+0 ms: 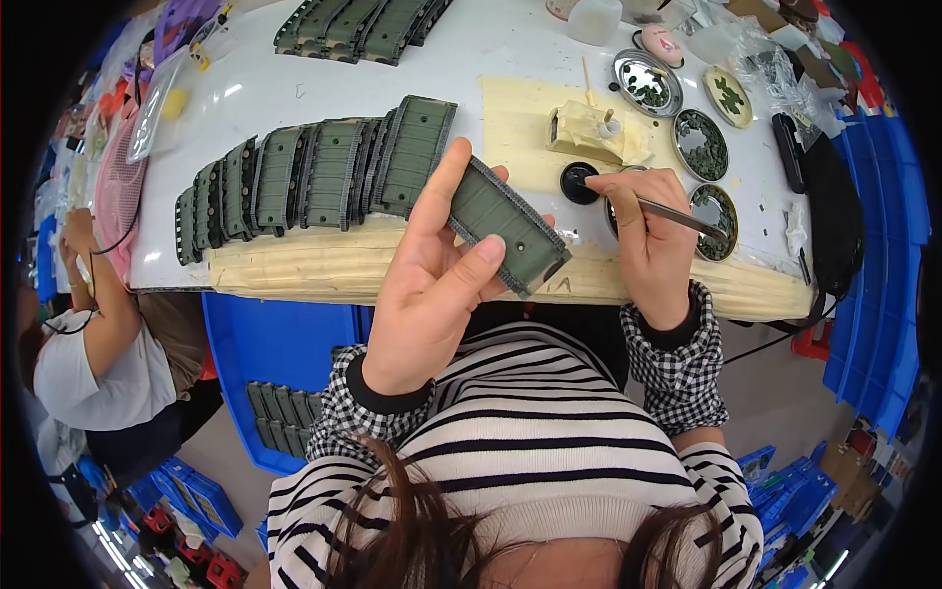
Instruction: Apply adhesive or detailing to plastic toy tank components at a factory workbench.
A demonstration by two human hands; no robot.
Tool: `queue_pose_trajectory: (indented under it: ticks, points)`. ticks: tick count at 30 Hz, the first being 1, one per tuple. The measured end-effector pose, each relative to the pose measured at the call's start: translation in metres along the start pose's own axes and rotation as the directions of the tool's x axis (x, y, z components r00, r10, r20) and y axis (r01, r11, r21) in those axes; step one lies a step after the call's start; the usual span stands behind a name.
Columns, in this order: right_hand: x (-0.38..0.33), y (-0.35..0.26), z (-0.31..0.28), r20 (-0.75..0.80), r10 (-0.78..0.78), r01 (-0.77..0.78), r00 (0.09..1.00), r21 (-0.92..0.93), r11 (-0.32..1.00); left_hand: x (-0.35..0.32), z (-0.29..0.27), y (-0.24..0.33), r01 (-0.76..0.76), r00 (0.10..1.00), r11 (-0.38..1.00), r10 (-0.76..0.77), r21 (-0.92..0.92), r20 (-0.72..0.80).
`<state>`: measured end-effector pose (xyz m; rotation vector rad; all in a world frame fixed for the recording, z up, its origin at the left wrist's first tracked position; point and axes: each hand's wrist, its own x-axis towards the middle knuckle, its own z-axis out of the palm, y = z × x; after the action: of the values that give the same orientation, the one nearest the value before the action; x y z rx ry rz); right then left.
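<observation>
My left hand (422, 294) holds a green, slightly curved ribbed panel (505, 231) with dark toothed edges and small holes, tilted above the table's front edge. The thumb lies on its face. In my right hand (655, 245) is a slim metal tool like tweezers (684, 217), its rear end sticking out over a round dish (731, 228) of small dark pieces. The fingertips of that hand are beside a small round black pot (579, 184). Whether the tool's tip touches the pot, I cannot tell. Several similar green panels (329, 177) stand in a row left of my left hand.
More panels (358, 29) lie at the back. Metal dishes with dark green bits (700, 144) stand to the right, near a tape-wrapped block (586, 134). Below the table is a blue bin (280, 329) with panels. Another person (113, 358) sits at the left.
</observation>
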<state>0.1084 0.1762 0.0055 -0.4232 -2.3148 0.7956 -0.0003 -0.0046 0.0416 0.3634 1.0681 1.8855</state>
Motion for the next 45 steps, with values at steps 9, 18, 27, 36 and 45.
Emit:
queue_pose_trajectory:
  ticks: [9,18,27,36,45]
  points:
    - [0.0,-0.01,-0.01,-0.035,0.039,-0.032,0.999,0.186,0.982,0.004,0.001,-0.004,-0.04,0.997,0.998,0.036,-0.058,-0.073]
    - [-0.017,-0.053,-0.022,0.055,-0.131,0.099,0.99,0.393,0.914,0.008,0.011,-0.006,-0.055,0.992,0.987,0.036,-0.151,-0.122]
    - [-0.02,-0.052,-0.014,0.077,-0.138,0.098,0.988,0.384,0.918,0.006,0.014,-0.012,-0.097,0.986,0.97,0.063,-0.225,-0.154]
    - [-0.021,-0.052,-0.013,0.074,-0.158,0.123,0.985,0.345,0.93,0.006,0.014,-0.013,-0.094,0.986,0.98,0.069,-0.173,-0.149]
    - [-0.022,-0.051,-0.012,0.076,-0.161,0.125,0.984,0.349,0.929,0.005,0.013,-0.014,-0.098,0.987,0.963,0.063,-0.25,-0.146]
